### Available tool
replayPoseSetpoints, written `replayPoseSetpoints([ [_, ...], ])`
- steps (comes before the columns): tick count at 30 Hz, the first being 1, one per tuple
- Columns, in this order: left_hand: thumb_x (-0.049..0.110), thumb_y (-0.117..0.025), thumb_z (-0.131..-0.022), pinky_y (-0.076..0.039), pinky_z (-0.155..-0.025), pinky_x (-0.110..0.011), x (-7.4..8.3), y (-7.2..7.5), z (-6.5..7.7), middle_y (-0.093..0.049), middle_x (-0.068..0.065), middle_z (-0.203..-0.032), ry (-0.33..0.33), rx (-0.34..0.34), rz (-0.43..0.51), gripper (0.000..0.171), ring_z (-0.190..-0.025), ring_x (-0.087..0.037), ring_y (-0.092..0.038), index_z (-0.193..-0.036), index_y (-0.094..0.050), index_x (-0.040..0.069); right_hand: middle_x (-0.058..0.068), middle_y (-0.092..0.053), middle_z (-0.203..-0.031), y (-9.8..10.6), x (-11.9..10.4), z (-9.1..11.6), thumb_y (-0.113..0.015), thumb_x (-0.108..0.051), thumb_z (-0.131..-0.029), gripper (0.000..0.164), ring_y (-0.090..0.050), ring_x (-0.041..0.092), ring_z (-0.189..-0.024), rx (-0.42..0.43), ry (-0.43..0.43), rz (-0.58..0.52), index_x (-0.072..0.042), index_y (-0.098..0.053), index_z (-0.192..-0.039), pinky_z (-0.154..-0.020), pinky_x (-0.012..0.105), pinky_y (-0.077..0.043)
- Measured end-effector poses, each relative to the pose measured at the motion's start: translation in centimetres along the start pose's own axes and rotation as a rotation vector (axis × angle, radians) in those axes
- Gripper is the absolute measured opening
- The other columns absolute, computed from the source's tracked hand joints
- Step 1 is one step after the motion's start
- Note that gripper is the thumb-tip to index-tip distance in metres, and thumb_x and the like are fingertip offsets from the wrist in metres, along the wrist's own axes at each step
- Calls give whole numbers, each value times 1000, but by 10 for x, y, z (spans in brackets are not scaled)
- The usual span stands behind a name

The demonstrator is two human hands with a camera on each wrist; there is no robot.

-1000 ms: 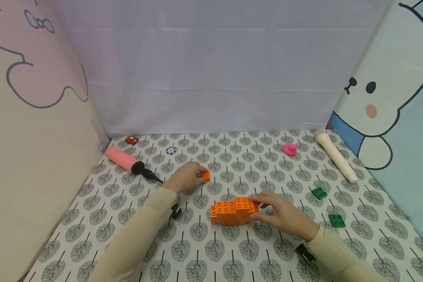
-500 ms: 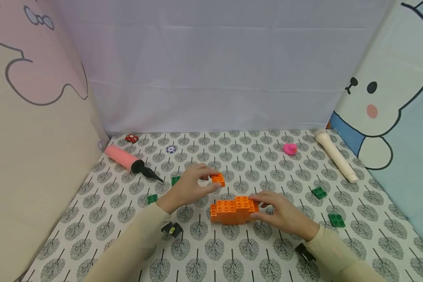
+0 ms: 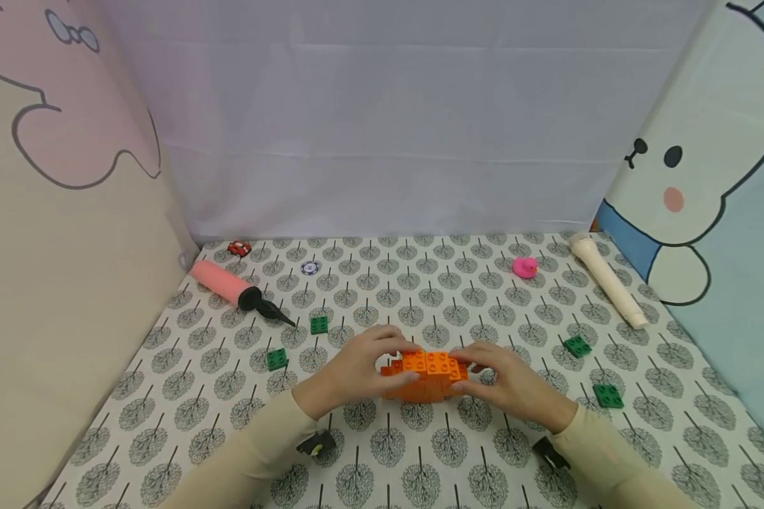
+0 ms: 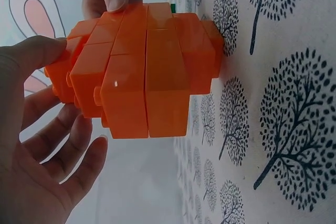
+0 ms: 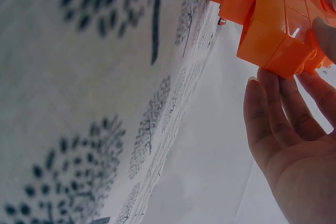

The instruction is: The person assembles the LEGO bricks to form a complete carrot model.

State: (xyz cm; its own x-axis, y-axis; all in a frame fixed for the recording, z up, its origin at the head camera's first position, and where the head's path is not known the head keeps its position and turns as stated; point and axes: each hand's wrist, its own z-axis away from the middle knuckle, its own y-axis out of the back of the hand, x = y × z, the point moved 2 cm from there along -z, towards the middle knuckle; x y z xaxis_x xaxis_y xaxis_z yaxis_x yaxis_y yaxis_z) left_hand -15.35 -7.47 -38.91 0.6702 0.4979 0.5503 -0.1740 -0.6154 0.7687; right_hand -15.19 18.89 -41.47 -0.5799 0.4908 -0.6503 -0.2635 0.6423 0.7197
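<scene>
A stepped structure of orange building bricks (image 3: 425,391) stands on the tree-patterned cloth in front of me, wider in its middle layers than at its base. My left hand (image 3: 359,367) pinches a small orange brick (image 3: 414,362) on top of it, left of another top brick. In the left wrist view the thumb presses on this brick (image 4: 64,74), its other fingers spread below. My right hand (image 3: 516,390) grips the right end of the structure between thumb and fingers. Seen from the right wrist, the fingertips (image 5: 269,80) touch the end of the orange bricks.
Two green bricks (image 3: 319,324) lie to the left, two more green bricks (image 3: 576,346) to the right. Farther back are a pink-and-black hand pump (image 3: 223,284), a red toy car (image 3: 238,248), a poker chip (image 3: 310,268), a pink duck (image 3: 525,267) and a whitish tube (image 3: 608,283).
My left hand has carried the small orange brick from the back left toward me and onto the structure's top. The left green bricks have come into view. My right hand has stayed in place.
</scene>
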Motion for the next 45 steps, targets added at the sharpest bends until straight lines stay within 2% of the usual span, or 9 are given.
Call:
replayPoseSetpoints([
  [7,27,-77,-88,-55,-82,-28,0,-4,2,-62,4,-108,-37,32,33,38,-97,-8,-55,-122,-70,13,-9,-65,-117,0,0,1,-76,-36,-87,48,-61,6,-96,3,5,7,-18,-66,-130,-82,35,-58],
  [14,24,-78,-87,-53,-91,-23,-2,-8,4,-64,4,-114,-14,51,75,39,-105,-8,-58,-123,-69,14,-10,-65,-118,0,-1,0,-76,-38,-87,49,-61,5,-96,0,3,7,-19,-66,-130,-83,33,-57],
  [18,22,-77,-87,-54,-91,-23,-3,-11,6,-64,4,-116,-22,66,99,39,-105,-8,-58,-124,-69,14,-9,-65,-117,0,0,0,-76,-38,-87,48,-61,6,-96,0,9,4,-18,-66,-130,-82,33,-57],
  [26,21,-78,-86,-55,-84,-21,-2,-9,6,-64,3,-110,7,44,97,40,-96,-7,-58,-124,-69,13,-7,-65,-116,0,1,0,-74,-36,-89,45,-62,8,-95,1,19,2,-18,-65,-130,-81,35,-58],
  [36,22,-79,-86,-55,-83,-20,-1,-11,7,-64,3,-109,35,37,103,41,-94,-7,-59,-125,-69,13,-10,-65,-115,-1,0,1,-76,-36,-88,46,-61,6,-95,16,23,9,-19,-66,-129,-81,34,-58],
  [45,24,-78,-87,-56,-84,-24,-2,-11,7,-63,2,-109,12,51,69,41,-95,-8,-60,-125,-69,13,-10,-65,-115,-1,1,1,-75,-37,-88,47,-61,6,-96,13,22,12,-19,-66,-129,-82,33,-58],
])
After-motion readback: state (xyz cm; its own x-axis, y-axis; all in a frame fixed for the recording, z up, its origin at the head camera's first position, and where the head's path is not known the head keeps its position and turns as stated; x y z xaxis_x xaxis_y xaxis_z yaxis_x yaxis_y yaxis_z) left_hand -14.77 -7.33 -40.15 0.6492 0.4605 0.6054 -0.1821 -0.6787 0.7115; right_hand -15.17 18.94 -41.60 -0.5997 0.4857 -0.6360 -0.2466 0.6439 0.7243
